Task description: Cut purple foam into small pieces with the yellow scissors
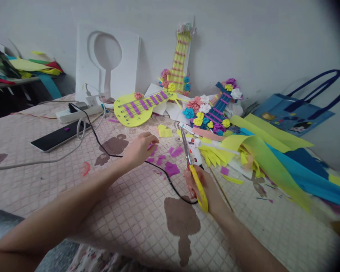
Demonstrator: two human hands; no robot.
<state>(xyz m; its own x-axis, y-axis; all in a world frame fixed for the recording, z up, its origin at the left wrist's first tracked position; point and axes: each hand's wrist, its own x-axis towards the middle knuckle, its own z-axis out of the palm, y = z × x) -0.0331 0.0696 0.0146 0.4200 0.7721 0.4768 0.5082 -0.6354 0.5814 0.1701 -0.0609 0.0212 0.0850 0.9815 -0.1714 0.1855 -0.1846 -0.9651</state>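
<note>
Yellow-handled scissors are in my right hand, their metal blades pointing up and away over the table. My left hand is low over the table beside scattered purple paper pieces, its fingers curled together near one purple piece; what they hold, if anything, is hidden. A black cord runs across the cloth between both hands. Just beyond my right hand lies a white glue gun, and yellow paper squares lie past my left hand.
A yellow paper guitar and a blue flowered one lie at the back. A black tablet and power strip are left. Long paper strips and a blue bag are right. A thin stick lies beside my right hand.
</note>
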